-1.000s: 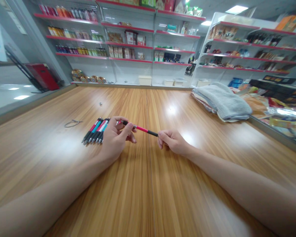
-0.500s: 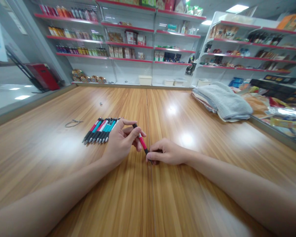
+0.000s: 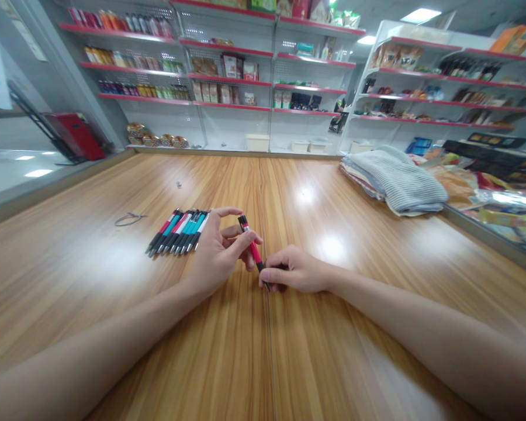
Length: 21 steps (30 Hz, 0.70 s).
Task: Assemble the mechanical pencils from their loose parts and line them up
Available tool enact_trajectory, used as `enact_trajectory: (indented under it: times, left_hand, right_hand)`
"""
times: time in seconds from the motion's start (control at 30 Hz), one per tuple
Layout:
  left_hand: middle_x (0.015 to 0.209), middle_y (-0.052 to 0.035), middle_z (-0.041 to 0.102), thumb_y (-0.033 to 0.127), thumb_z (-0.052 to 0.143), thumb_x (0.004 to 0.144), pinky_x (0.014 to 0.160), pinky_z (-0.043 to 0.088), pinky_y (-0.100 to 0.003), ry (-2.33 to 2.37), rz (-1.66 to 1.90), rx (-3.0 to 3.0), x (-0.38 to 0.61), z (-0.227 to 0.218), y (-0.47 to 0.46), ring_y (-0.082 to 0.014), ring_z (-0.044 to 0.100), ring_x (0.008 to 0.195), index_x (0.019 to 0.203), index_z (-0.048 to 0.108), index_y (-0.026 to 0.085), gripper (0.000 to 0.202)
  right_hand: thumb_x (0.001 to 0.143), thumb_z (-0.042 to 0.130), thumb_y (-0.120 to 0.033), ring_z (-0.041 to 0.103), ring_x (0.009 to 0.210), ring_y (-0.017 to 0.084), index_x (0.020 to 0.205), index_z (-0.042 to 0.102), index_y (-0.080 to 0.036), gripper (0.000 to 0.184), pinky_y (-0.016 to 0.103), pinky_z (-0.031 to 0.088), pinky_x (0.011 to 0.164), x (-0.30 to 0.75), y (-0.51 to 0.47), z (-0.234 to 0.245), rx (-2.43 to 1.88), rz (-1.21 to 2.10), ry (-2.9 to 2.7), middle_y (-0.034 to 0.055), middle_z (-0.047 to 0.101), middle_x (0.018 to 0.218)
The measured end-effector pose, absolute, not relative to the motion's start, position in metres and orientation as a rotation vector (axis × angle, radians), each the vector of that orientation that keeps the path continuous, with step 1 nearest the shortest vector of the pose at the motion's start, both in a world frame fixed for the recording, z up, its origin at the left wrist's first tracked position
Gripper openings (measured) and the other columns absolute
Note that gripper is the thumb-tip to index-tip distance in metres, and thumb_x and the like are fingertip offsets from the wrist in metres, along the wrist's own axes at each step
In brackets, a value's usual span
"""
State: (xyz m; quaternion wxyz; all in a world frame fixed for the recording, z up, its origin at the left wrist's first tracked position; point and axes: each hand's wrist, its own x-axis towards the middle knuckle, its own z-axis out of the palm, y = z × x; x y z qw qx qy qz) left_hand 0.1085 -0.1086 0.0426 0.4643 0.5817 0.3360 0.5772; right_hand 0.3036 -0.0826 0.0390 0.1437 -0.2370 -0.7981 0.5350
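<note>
A red pen with black ends (image 3: pixel 251 244) stands tilted over the middle seam of the wooden table (image 3: pixel 263 351). My right hand (image 3: pixel 294 270) pinches its lower black tip against the tabletop. My left hand (image 3: pixel 219 251) touches the pen's upper half with its fingertips, thumb raised apart from it. Just left of that hand, several red and teal pens (image 3: pixel 179 230) lie side by side in a row on the table.
A rubber band (image 3: pixel 130 219) lies left of the pen row, and a small object (image 3: pixel 179 185) sits farther back. Folded grey-striped cloths (image 3: pixel 397 181) are stacked at the right. Packaged goods (image 3: pixel 499 199) line the right edge. Stocked store shelves (image 3: pixel 228 76) stand behind.
The red pen swung from lying across between my hands to standing tilted on its tip. My right hand moved left and nearer; my left thumb has lifted off the pen.
</note>
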Motion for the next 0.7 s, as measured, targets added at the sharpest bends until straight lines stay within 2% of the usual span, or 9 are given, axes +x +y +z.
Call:
enact_trajectory:
  times: [0.37, 0.7]
  left_hand:
    - [0.083, -0.0027, 0.069, 0.026, 0.063, 0.087, 0.049, 0.054, -0.027, 0.886, 1.45, 1.535, 0.1049, 0.0412, -0.1067, -0.013, 0.063, 0.049, 0.107, 0.038, 0.021, 0.032]
    - [0.084, -0.0034, 0.07, 0.025, 0.063, 0.087, 0.051, 0.054, -0.028, 0.867, 1.438, 1.524, 0.1048, 0.0407, -0.1076, -0.0131, 0.063, 0.05, 0.111, 0.038, 0.022, 0.035]
  right_hand:
    - [0.093, 0.053, -0.036, 0.06, 0.06, 0.008, 0.086, 0.068, -0.009, 0.032, 0.016, 0.045, 0.055, 0.3033, -0.0837, 0.0377, -0.699, 1.457, -2.332, 0.0041, 0.065, 0.069]
    - [0.094, 0.052, -0.039, 0.059, 0.059, 0.008, 0.086, 0.068, -0.009, 0.035, 0.016, 0.044, 0.054, 0.3029, -0.0837, 0.0372, -0.69, 1.462, -2.34, 0.003, 0.064, 0.066]
